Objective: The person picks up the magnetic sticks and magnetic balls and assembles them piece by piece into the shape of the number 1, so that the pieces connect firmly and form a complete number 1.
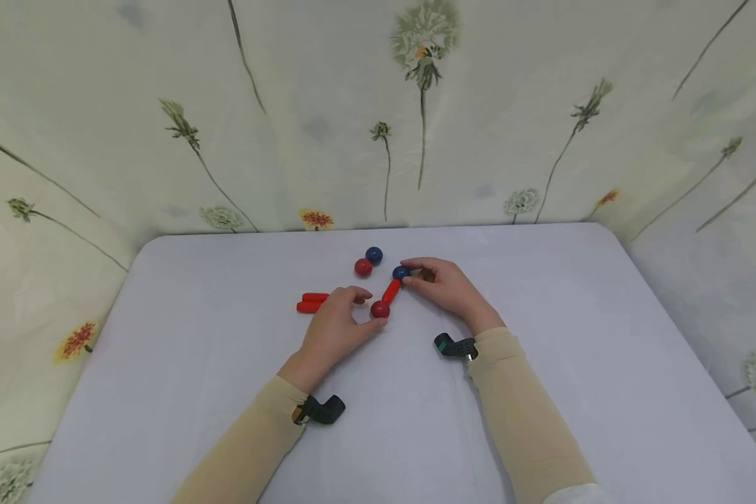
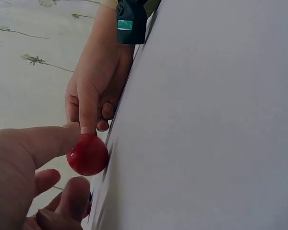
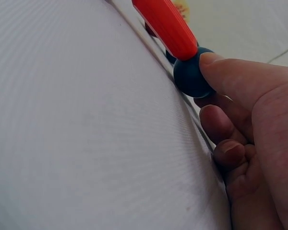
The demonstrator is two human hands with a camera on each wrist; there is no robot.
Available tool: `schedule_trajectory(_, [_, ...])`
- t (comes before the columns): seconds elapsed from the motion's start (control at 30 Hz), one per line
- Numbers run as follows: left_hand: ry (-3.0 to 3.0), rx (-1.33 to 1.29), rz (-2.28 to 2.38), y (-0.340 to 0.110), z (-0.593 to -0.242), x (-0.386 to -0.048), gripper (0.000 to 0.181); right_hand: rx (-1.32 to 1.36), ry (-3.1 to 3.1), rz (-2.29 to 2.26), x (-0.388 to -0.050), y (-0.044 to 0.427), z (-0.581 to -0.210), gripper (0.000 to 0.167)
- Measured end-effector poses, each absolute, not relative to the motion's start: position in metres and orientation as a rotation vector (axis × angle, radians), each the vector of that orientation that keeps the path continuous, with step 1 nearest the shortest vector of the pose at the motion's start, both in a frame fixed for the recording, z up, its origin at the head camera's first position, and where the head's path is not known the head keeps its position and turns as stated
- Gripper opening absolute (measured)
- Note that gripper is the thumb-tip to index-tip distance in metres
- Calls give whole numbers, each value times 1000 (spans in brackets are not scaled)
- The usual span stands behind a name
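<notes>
A red rod (image 1: 391,291) runs between a blue ball (image 1: 401,273) at its far end and a red ball (image 1: 380,309) at its near end. My right hand (image 1: 444,285) pinches the blue ball between thumb and forefinger, plainly seen in the right wrist view, where the rod (image 3: 169,28) meets the ball (image 3: 192,74). Around the red ball, my left hand (image 1: 337,325) spreads its thumb and fingers; in the left wrist view the thumb lies against or just beside the ball (image 2: 88,155), while the other fingers stand apart from it.
Beyond the hands, another red ball (image 1: 362,267) and another blue ball (image 1: 374,255) lie side by side on the white table (image 1: 227,364). Two red rods (image 1: 311,302) lie left of my left hand, partly covered by it. A flowered cloth (image 1: 327,105) rises behind the table.
</notes>
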State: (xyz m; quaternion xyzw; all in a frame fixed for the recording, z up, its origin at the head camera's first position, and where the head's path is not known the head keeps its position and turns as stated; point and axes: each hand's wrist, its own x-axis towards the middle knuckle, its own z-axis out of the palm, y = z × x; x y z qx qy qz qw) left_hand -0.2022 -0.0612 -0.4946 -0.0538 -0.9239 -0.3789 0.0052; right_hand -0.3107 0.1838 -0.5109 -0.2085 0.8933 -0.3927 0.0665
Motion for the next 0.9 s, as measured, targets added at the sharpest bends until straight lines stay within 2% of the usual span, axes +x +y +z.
schedule_trajectory(0.3, [-2788, -165, -1230, -97, -484, -193, 42, -615, 2700, -1156, -311, 184, -510, 45])
schedule_trajectory(0.63, [-2691, -122, -1195, -141, -500, -189, 32, -597, 2676, -1166, -309, 184, -509, 44])
schedule_trajectory(0.9, [-2677, -108, -1178, -155, -513, -195, 31, -603, 2669, -1169, -310, 184, -509, 45])
